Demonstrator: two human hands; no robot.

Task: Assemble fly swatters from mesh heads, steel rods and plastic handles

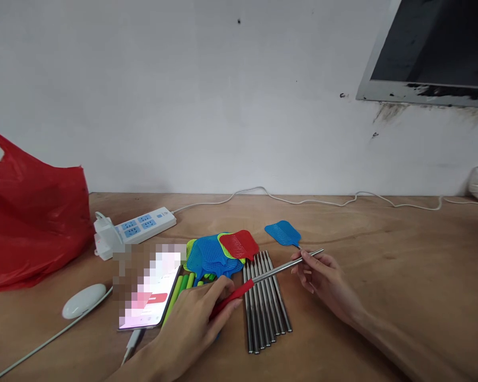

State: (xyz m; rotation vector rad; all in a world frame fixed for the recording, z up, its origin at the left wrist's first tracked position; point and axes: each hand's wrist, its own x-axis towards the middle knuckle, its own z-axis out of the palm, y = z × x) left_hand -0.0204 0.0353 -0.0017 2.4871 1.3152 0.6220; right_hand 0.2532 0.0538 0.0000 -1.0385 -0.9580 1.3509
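Observation:
My left hand (199,313) is closed around a red handle sleeve (239,293). A thin metal rod (269,274) extends from the sleeve up to the right, and my right hand (321,273) pinches it near its far end. Just beyond those fingertips lies a blue fly swatter head (284,233); whether its neck touches the rod is unclear. Beneath the held rod, several metal rods (263,313) lie side by side. Overlapping swatter heads are piled behind my left hand, with a red swatter head (239,244) over blue swatter heads (211,253). Green handle sleeves (177,292) are partly hidden by that hand.
A lit phone (155,297), partly pixelated, lies left of the sleeves with a cable plugged in. Further left are a white mouse (84,301), a power strip (147,225) and a red plastic bag (35,217). A white cord (298,201) runs along the wall.

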